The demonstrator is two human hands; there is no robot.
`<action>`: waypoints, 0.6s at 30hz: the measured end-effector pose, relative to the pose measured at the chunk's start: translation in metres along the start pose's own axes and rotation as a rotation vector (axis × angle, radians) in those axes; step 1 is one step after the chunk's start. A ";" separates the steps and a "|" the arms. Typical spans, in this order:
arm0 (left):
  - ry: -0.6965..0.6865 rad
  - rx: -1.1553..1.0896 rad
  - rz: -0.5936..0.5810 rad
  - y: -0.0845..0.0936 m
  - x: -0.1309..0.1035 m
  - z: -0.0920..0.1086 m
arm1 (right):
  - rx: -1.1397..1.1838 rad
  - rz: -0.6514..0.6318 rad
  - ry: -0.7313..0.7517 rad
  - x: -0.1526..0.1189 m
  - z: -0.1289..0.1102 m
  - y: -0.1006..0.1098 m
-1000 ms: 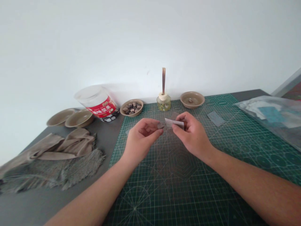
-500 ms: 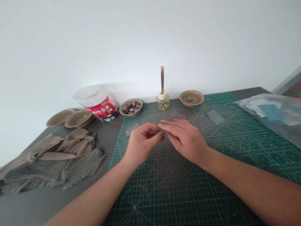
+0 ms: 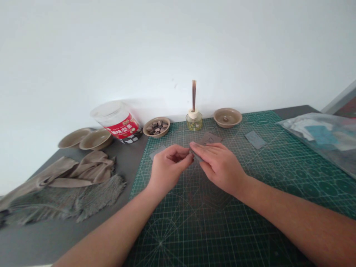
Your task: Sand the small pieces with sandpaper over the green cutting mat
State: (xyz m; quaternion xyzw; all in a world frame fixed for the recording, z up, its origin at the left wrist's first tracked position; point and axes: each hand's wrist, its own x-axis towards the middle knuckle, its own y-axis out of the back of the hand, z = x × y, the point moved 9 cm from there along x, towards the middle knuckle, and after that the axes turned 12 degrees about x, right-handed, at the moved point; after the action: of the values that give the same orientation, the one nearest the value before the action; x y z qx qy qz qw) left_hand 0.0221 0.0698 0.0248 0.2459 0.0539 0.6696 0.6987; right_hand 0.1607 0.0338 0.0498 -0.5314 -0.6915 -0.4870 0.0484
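With the left hand [image 3: 168,165] at nine o'clock pinching a mostly hidden small piece [image 3: 190,151], the right hand [image 3: 222,161] at three grasping grey paper [image 3: 197,156], I would press lightly.

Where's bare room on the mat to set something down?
Cutting mat: between the left forearm and right forearm, and from right forearm to plastic bag, below the grey sheet. Crowded: far edge, with filled bowl, reed diffuser and second bowl.

Matt, paper-like: sheets [image 3: 255,139]. Glossy, ceramic-looking: bowls [image 3: 228,125]. Smooth, clear plastic: jar [image 3: 116,124]. Filmy plastic: bag [image 3: 324,134]. Glass: bottle [image 3: 194,123]. Rough, frayed: cloth [image 3: 75,202]. Matt: mat [image 3: 191,230], desk [image 3: 33,241].
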 end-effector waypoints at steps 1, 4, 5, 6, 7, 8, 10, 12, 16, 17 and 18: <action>0.000 -0.005 0.002 0.000 0.000 0.000 | -0.001 -0.007 0.012 0.000 0.000 -0.001; 0.004 -0.038 0.033 0.004 0.000 -0.002 | -0.035 -0.042 -0.016 0.002 0.009 -0.002; 0.007 -0.046 0.047 0.006 0.000 -0.002 | -0.047 -0.038 -0.059 0.002 0.014 -0.001; 0.009 -0.051 0.058 0.008 0.001 -0.002 | -0.047 -0.017 -0.114 0.003 0.021 0.002; 0.010 -0.053 0.064 0.009 0.001 -0.002 | -0.024 0.025 -0.174 0.003 0.028 0.007; 0.013 -0.054 0.062 0.009 0.002 -0.002 | 0.025 0.082 -0.236 0.003 0.035 0.012; 0.024 -0.059 0.050 0.008 0.003 -0.003 | 0.191 0.208 -0.348 -0.001 0.047 0.020; 0.035 -0.069 0.037 0.007 0.003 -0.005 | 0.405 0.287 -0.443 -0.005 0.057 0.019; 0.035 -0.052 0.009 0.003 0.004 -0.005 | 0.794 0.291 -0.566 -0.010 0.066 0.000; 0.028 -0.048 0.019 0.004 0.004 -0.005 | 0.855 0.275 -0.588 -0.011 0.068 -0.005; 0.018 -0.051 0.039 0.006 0.005 -0.004 | 0.895 0.255 -0.613 -0.012 0.069 -0.010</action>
State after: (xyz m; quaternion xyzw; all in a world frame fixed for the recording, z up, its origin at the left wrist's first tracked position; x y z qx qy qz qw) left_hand 0.0154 0.0753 0.0249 0.2232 0.0384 0.6864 0.6911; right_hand 0.1895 0.0761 0.0005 -0.6556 -0.7437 0.0408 0.1247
